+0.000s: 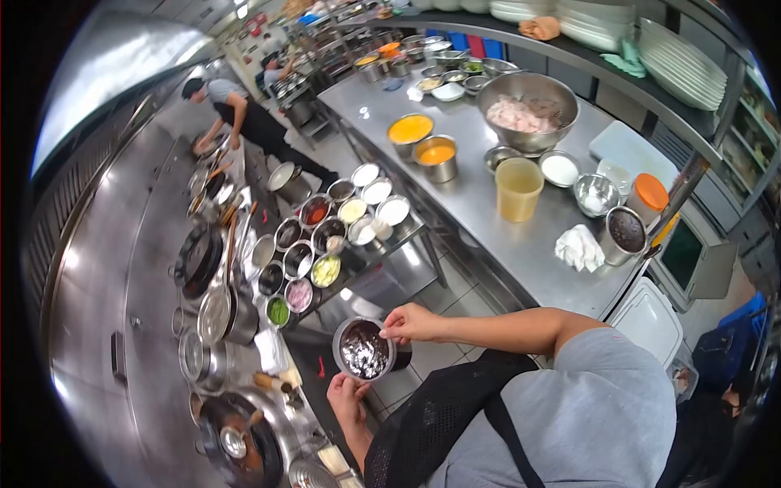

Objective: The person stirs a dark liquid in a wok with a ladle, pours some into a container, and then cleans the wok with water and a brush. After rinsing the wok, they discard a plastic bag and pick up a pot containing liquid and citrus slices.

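A round container of dark, glossy sauce [363, 351] is held over the counter's edge, in front of my body. My left hand [348, 394] grips it at its near lower side. At the upper right of its rim are the pinched fingertips of my right hand [411, 323]; whether they hold anything besides the rim I cannot see. Just beyond, a cluster of metal pots holds chopped green herbs [277, 310], pink pieces [298, 294] and pale yellow-green pieces [326, 271]. A folded white cloth [272, 350] lies to the left of the container.
Woks [240, 439] and pans line the stove at left. On the right steel table [464, 220] stand a large bowl of raw meat [529, 112], a yellowish tub [519, 189] and a crumpled white cloth [579, 247]. A co-worker [236, 114] stands farther along the stove.
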`<state>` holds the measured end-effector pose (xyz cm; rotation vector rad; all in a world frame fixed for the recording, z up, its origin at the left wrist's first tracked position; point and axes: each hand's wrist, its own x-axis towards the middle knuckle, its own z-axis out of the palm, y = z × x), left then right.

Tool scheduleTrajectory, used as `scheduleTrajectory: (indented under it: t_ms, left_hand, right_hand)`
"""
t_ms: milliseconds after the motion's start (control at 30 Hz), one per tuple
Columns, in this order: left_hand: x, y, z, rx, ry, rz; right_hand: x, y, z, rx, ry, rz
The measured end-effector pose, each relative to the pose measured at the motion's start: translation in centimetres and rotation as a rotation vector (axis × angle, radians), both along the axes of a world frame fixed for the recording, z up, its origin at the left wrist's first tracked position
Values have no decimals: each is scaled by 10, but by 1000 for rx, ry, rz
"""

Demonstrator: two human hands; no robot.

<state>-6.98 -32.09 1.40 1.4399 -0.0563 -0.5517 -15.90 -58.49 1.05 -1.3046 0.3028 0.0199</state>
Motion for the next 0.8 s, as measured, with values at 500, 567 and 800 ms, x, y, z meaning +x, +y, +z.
scheduleTrajectory:
  t_ms: [500, 567, 800]
  left_hand:
    - [128, -468, 114, -134, -177, -716]
    - [157, -528, 124, -181, -192, -775]
    - [251, -758, 141, -132, -257, -969]
  right_hand:
    - [-20, -352, 124, 23, -162, -674]
    - [-6, -393, 140, 14, -188, -710]
    - [86, -549, 143, 91, -101, -1069]
